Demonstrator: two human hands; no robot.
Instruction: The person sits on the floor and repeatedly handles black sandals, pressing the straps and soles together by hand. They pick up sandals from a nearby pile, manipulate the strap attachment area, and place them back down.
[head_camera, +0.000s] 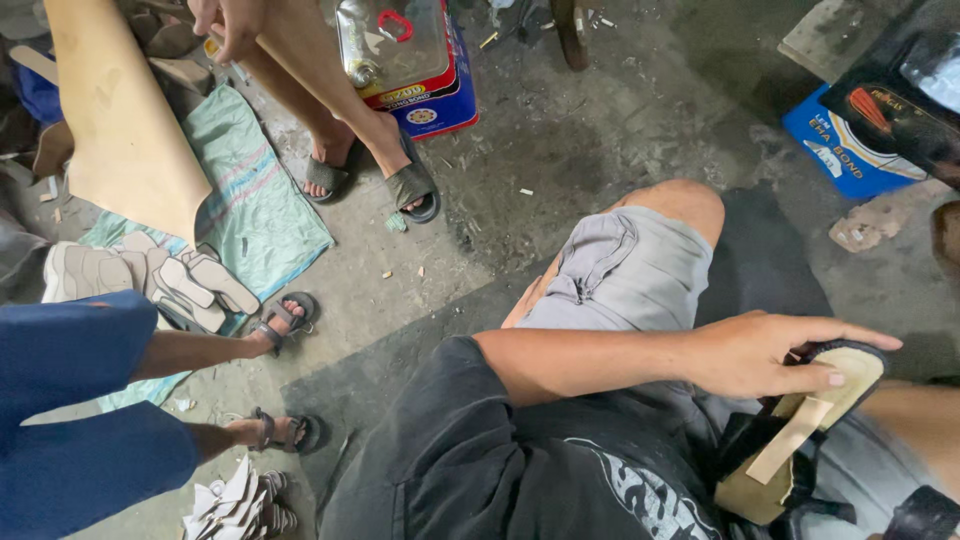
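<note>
The left hand (765, 355) reaches across the person's lap, fingers stretched and thumb pressed down, clamped on the toe end of an unfinished sandal (800, 430), a tan insole with black straps and a loose pale strip lying on it, resting on the lap at the lower right. Steady pressure near the edge would, I'd judge, keep the sole from twisting. The forearm lies level, wrist straight. The right hand is out of sight.
</note>
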